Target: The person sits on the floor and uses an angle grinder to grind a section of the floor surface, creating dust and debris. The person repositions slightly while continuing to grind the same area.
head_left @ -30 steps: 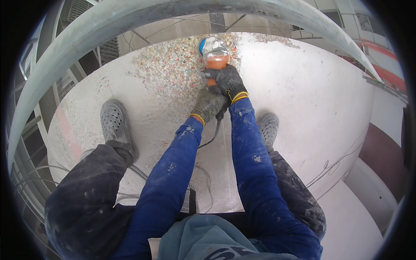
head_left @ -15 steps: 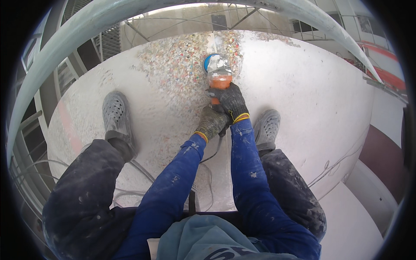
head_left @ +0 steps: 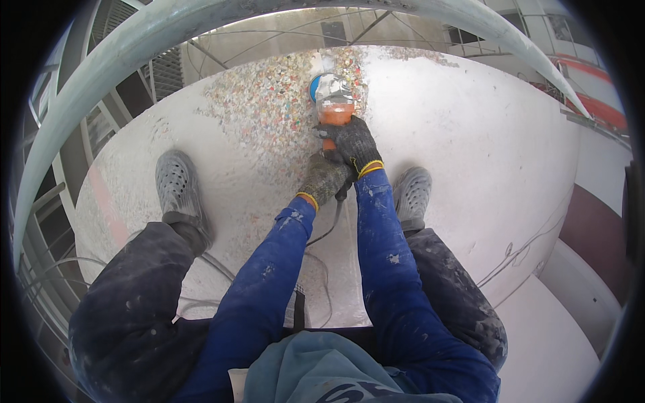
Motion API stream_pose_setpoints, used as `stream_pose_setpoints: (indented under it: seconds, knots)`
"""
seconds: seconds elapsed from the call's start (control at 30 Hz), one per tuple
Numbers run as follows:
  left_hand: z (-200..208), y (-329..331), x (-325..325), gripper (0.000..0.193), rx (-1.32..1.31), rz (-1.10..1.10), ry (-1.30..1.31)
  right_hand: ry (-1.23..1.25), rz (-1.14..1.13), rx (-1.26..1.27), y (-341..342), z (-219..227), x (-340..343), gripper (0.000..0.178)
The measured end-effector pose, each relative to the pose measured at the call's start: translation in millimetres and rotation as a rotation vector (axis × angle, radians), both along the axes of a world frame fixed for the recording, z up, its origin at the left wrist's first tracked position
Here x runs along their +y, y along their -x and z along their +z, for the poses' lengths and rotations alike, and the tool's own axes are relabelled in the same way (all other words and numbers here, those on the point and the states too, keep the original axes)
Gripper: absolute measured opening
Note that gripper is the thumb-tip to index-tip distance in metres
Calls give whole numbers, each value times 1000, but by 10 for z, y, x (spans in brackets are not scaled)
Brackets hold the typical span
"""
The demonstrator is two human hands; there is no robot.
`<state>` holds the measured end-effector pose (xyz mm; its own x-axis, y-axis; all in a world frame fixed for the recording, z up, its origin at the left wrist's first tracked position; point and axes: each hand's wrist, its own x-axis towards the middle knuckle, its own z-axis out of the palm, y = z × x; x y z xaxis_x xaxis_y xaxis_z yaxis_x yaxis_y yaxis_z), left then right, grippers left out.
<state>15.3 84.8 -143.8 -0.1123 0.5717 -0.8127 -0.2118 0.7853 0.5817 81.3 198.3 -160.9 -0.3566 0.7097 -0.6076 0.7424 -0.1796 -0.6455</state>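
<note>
Both gloved hands hold an orange angle grinder (head_left: 335, 114) out in front of me. My right hand (head_left: 354, 144), in a dark grey glove with a yellow cuff, wraps round its body. Behind it, my left hand (head_left: 324, 178) is closed round the rear end, close to the power cord (head_left: 328, 232). A blue disc (head_left: 314, 88) shows at the left of the grinder's head, beside a silvery taped cover (head_left: 332, 88). The head is over a rough patch of multicoloured chips (head_left: 262, 101) in the white curved surface (head_left: 457, 127); whether the disc touches it I cannot tell.
A thick grey curved pipe (head_left: 201, 25) arches across the far side. My feet in grey perforated clogs (head_left: 177, 181) stand apart on the curved surface. Cables (head_left: 213, 265) lie beneath my legs, with thin wires (head_left: 510, 258) at right. Metal framework (head_left: 57, 144) stands at left.
The grinder and both my hands have moved slightly farther away and a little to the left. My grip looks the same, and my feet have stayed in place.
</note>
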Motion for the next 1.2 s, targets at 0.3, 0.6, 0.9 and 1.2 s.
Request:
stream_pose_setpoints:
  seconds: [0.3,0.6,0.9,1.2]
  knots:
    - [86,363,343,21,-61,8,1,-149,146,-96,367,-32,349,77]
    - [153,309,415,20,-51,4,-19,91,-68,-20,290,69,448,78]
    - [152,351,370,22,-20,-47,-111,-121,216,1,211,-154,432,76]
    - [186,279,404,19,-48,23,-60,46,-18,-86,324,120,441,75]
